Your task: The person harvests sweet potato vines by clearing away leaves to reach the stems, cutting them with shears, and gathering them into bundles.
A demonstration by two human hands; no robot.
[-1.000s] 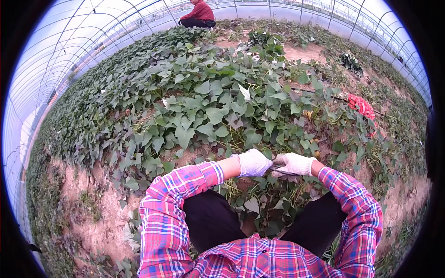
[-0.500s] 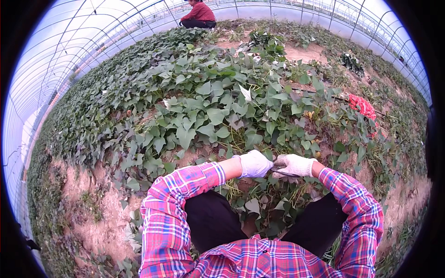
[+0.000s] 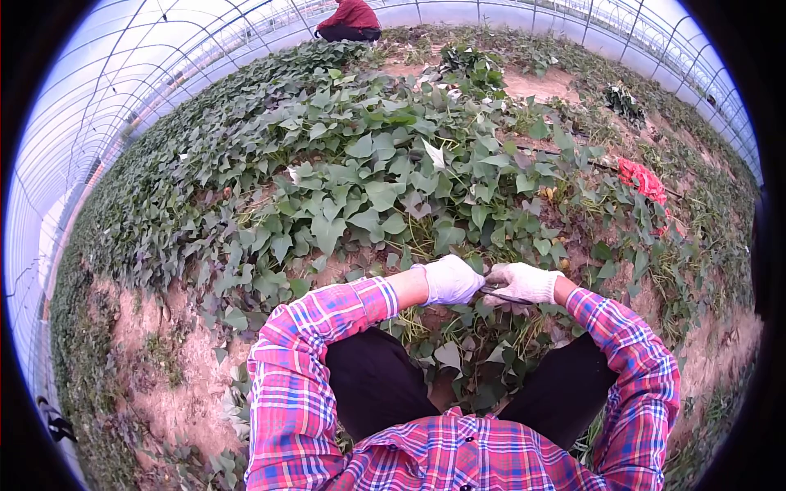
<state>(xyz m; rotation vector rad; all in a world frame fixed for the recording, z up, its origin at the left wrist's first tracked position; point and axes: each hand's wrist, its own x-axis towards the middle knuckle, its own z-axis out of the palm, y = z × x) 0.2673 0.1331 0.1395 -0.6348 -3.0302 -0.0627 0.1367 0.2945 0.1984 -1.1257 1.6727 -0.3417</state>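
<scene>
Both my hands wear pale gloves and meet in front of my knees, over the leafy vines (image 3: 381, 196). My left hand (image 3: 453, 280) is closed, its fingertips right at the other hand; what it grips is hidden. My right hand (image 3: 526, 283) is closed around a thin dark tool (image 3: 509, 299), whose slim curved edge shows below the fingers; its kind cannot be made out. Green heart-shaped leaves and pale stems surround the hands, and a few leaves (image 3: 449, 354) hang between my knees.
Bare reddish soil (image 3: 176, 368) lies to the left. A red net-like bundle (image 3: 643, 180) rests among vines at right. Cut leaf piles (image 3: 622, 102) stand farther back. Another person in a red top (image 3: 354, 15) crouches at the far end, under the arched greenhouse frame (image 3: 123, 74).
My hands stay together and have risen slightly in view. The far person leans a little differently. Otherwise the scene looks much the same.
</scene>
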